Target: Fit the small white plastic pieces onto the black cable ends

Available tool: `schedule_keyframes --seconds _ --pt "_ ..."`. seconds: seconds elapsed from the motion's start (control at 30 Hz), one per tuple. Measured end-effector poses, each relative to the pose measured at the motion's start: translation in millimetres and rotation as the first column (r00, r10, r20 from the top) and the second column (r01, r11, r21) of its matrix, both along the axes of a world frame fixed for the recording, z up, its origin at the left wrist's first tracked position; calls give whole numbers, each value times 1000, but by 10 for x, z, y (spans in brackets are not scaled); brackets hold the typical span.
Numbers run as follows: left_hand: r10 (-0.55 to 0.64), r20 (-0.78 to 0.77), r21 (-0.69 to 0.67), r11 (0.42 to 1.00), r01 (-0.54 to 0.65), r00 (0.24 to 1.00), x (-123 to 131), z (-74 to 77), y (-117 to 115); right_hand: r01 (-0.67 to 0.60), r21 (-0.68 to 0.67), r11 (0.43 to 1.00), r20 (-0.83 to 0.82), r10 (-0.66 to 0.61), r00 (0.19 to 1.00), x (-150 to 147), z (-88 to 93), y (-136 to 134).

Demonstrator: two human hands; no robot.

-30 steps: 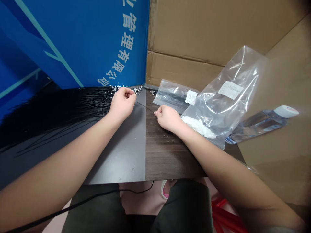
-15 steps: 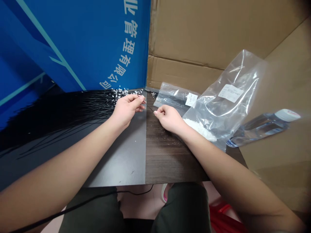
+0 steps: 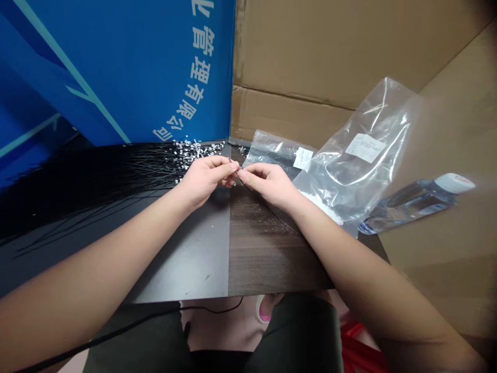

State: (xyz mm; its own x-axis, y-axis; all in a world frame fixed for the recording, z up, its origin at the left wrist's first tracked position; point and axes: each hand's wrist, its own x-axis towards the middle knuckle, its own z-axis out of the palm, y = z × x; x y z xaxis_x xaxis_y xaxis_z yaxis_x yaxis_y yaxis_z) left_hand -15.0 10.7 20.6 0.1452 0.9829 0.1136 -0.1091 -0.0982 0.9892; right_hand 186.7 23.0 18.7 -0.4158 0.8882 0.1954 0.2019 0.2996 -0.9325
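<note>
My left hand (image 3: 205, 178) pinches a thin black wire (image 3: 239, 174) between thumb and fingers, above the seam of the table. Fingertips touching or nearly touching it, my right hand (image 3: 269, 182) is closed on the same wire from the other side. Most of the wire is hidden by the fingers. Behind and left of my left hand lies a large bundle of black wires (image 3: 97, 176) with small white ends (image 3: 194, 150). A clear bag of white pieces (image 3: 322, 204) lies beyond my right wrist, partly covered by it.
A flat clear bag with a white label (image 3: 303, 158) lies behind my right hand. A water bottle (image 3: 415, 204) lies tilted at the right, against cardboard (image 3: 295, 52). A blue printed panel (image 3: 128, 67) stands at the back left. A black cable hangs below the table edge.
My right hand has moved left to my left hand, so the stretch of wire that showed between them is now mostly covered. The whole view has shifted slightly.
</note>
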Motion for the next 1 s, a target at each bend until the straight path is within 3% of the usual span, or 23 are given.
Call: schedule_keyframes --seconds 0.17,0.27,0.47,0.67,0.8,1.0 --pt "38 118 -21 999 -36 992 -69 14 54 -164 -188 968 64 179 982 -4 13 -58" --pt "39 157 -6 999 -38 987 -105 10 83 -283 -250 926 -68 275 959 -29 32 -97" --pt "-113 212 26 994 110 971 -111 10 61 -427 -466 775 -399 247 883 -45 49 -101" --pt "-264 218 36 964 262 940 -102 10 29 -547 -491 678 -551 245 798 -78 -24 -112" --pt "-247 232 6 968 253 941 -109 1 31 -530 -462 711 -555 235 798 -108 -34 -125" --pt "-84 184 -50 994 94 979 -102 -8 54 -292 -369 882 -443 110 890 -168 -60 -118"
